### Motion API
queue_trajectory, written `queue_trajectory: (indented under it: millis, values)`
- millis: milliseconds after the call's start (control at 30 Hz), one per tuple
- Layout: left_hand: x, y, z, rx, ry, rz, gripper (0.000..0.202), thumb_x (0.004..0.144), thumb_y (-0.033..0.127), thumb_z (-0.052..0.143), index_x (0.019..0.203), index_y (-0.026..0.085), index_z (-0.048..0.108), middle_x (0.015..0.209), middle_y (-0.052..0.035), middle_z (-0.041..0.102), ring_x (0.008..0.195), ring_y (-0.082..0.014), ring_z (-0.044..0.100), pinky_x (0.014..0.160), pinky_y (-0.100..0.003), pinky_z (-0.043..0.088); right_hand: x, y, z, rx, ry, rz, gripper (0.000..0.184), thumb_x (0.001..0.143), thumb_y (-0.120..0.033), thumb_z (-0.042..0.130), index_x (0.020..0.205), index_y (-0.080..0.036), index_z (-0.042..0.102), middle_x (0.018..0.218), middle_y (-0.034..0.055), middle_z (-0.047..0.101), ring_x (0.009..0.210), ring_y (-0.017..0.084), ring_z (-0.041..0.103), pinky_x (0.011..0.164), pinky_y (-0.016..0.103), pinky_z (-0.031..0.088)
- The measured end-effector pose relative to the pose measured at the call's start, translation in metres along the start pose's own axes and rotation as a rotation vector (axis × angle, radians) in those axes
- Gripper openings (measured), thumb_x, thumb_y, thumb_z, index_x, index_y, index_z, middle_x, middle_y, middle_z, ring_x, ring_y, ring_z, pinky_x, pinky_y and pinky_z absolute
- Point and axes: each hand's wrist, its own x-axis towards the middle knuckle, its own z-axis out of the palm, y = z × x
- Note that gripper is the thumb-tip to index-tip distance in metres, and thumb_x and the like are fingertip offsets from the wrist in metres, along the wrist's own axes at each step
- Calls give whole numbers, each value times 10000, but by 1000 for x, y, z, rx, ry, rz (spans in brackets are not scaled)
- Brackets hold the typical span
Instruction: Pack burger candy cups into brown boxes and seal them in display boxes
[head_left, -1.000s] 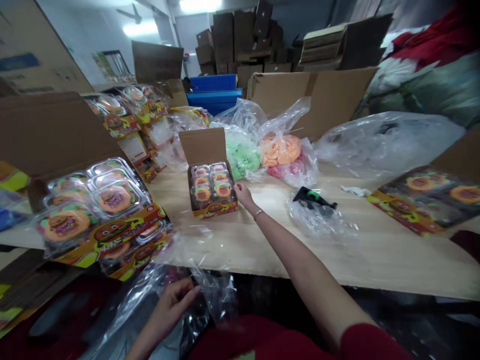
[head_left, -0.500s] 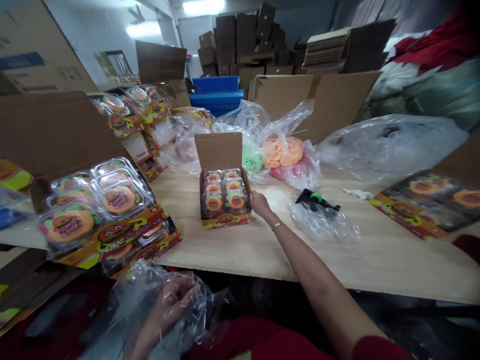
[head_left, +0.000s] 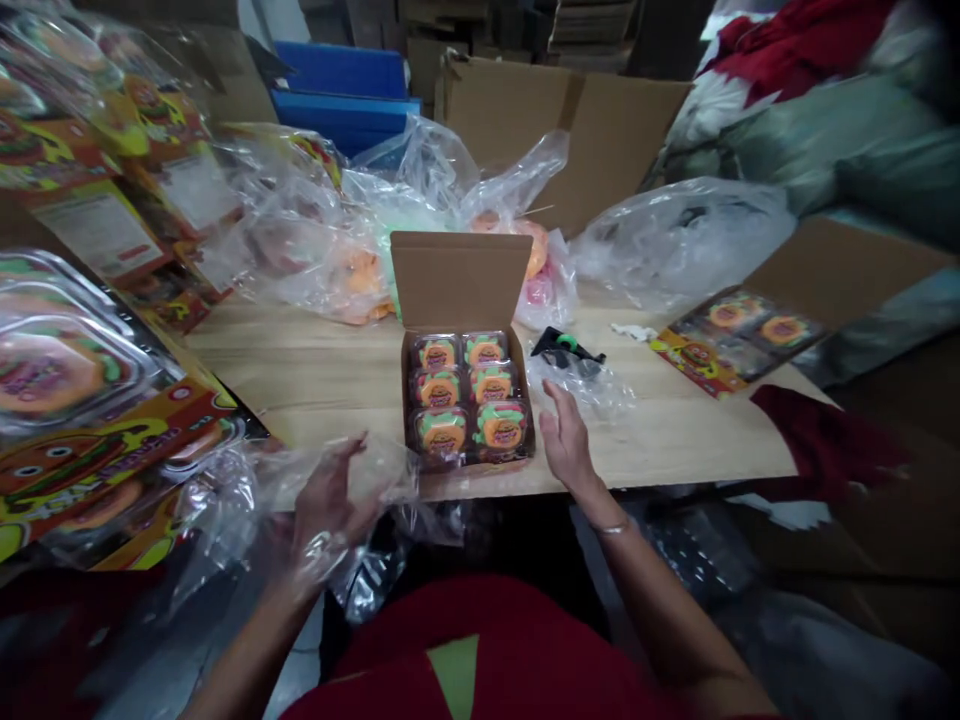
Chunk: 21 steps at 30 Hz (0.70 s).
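Note:
A small cardboard box with its lid flap up stands at the table's near edge, filled with several burger-shaped toys in clear shells. My right hand is just right of the box, fingers spread, holding nothing. My left hand is left of the box, fingers curled inside a clear plastic bag that drapes over it and hangs off the table edge.
Stacked burger-toy display boxes crowd the left. Clear bags of orange, pink and green pieces lie behind the box. A black-and-green tool sits in plastic to the right, another printed box beyond. Cartons and blue crates stand behind the wooden table.
The small box has been drawn toward me to the table's near edge and my right hand has let go of it. My left hand has risen with the plastic bag.

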Motion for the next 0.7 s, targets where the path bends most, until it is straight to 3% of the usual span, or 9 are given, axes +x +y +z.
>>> queue_trajectory:
  millis: [100,200,433,600,700]
  values:
    - [30,19,13,165,-18,411,785,844,510,673,1486,179,365,1435,-206,518,1266,-337,565,952,-426,535,7,-20,-2,-87,-143,-358,725,924,-492,580,1536,-220,304,1552,157,365,1450,340,317,1167,571,303]
    - [51,28,29,224,-120,516,750,885,478,642,1503,173,345,1459,-223,496,1280,-332,564,890,-417,568,18,-27,6,-102,-282,-494,757,908,-456,634,1543,-228,291,1500,153,433,1442,325,336,1165,560,328]
    - [46,8,51,79,-105,471,603,918,476,611,1420,173,474,1359,-177,605,1202,-291,630,940,-397,560,21,-10,23,-12,-302,-516,687,912,-478,626,1494,-205,385,1418,152,516,1379,313,418,1125,538,386]
    - [46,18,49,26,-162,413,649,921,490,596,1460,169,431,1446,-199,523,1355,-321,494,1042,-471,493,17,-8,18,-87,-358,-487,687,914,-533,587,1496,-222,396,1474,150,466,1421,320,363,1146,558,335]
    - [43,23,34,-37,-166,287,633,912,507,588,1428,158,474,1491,-201,472,1373,-322,471,1072,-483,463,14,-19,7,-134,-369,-433,734,893,-549,607,1514,-232,380,1553,150,373,1466,355,278,1169,612,243]
